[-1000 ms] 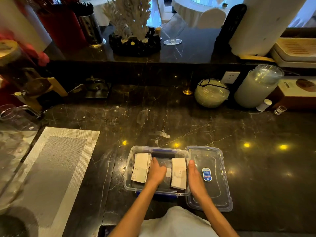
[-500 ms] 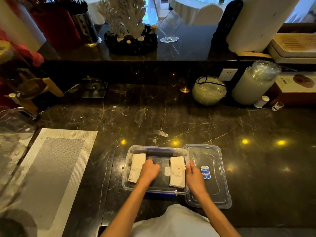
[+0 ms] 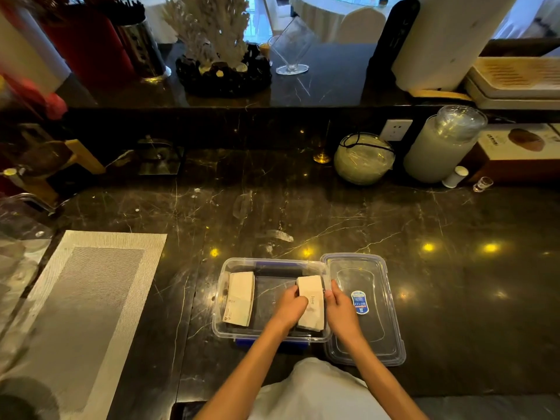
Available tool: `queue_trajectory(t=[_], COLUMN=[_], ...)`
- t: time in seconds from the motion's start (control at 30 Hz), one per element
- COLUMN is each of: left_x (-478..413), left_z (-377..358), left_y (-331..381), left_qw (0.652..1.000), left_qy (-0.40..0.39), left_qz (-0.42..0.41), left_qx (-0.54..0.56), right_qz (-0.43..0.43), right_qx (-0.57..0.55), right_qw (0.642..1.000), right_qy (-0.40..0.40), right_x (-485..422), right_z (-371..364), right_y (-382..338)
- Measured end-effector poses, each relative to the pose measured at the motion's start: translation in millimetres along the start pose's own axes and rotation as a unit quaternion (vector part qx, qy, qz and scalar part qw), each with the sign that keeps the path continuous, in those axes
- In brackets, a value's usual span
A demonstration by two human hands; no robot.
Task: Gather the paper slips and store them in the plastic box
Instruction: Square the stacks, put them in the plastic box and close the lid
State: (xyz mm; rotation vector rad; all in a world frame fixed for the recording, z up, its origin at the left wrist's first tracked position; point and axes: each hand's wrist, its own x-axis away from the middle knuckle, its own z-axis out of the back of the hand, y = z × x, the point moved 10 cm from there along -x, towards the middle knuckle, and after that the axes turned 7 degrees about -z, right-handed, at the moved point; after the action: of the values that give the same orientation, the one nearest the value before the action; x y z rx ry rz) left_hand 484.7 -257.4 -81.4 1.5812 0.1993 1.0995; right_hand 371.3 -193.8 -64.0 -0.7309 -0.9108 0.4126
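A clear plastic box with blue clips sits on the dark marble counter just in front of me. One stack of cream paper slips lies flat at the box's left end. A second stack of slips, marked "love", stands at the right end. My left hand presses against its left side and my right hand against its right side, so both hands clasp this stack inside the box.
The box's clear lid with a blue sticker lies upside down right of the box. A woven grey placemat covers the counter at left. A wrapped bowl stack, a cup sleeve and small glasses stand along the back wall.
My left hand moved from the left stack across the box to the right stack. The left stack now lies flat and untouched. My right hand stayed at the right stack.
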Motion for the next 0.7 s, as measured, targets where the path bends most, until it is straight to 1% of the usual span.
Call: queue_trajectory(t=[0.1,0.3,0.43,0.5,0.57,0.6,0.63,0.7], left_x=[1,4,5,8,9,10,10,11], left_z=[-4,-7,-7,0,13,16,13,0], left_y=[2,3,1,2,3,2,2,0], left_qw=[1.0,1.0,0.999,1.0,0.999,0.999,0.999,0.998], left_qy=[-0.005,-0.009,-0.028,-0.011,0.034,0.039,0.022,-0.039], left_qz=[-0.004,0.006,0.008,0.008,-0.001,-0.004,-0.004,0.002], left_qx=[-0.006,0.017,0.028,0.027,-0.013,-0.031,-0.039,-0.041], right_qz=[0.003,0.003,-0.004,-0.008,-0.008,-0.007,-0.008,-0.011], right_qx=[0.0,-0.003,-0.005,-0.003,-0.001,-0.002,-0.005,-0.01], right_qw=[1.0,1.0,1.0,1.0,1.0,1.0,1.0,1.0], right_qy=[0.001,0.007,0.012,0.011,0.013,0.014,0.015,0.018], right_x=[-1,0,2,2,3,4,5,7], right_z=[0,0,1,0,0,-1,-1,-1], right_y=[1,0,0,1,0,-1,-1,-2])
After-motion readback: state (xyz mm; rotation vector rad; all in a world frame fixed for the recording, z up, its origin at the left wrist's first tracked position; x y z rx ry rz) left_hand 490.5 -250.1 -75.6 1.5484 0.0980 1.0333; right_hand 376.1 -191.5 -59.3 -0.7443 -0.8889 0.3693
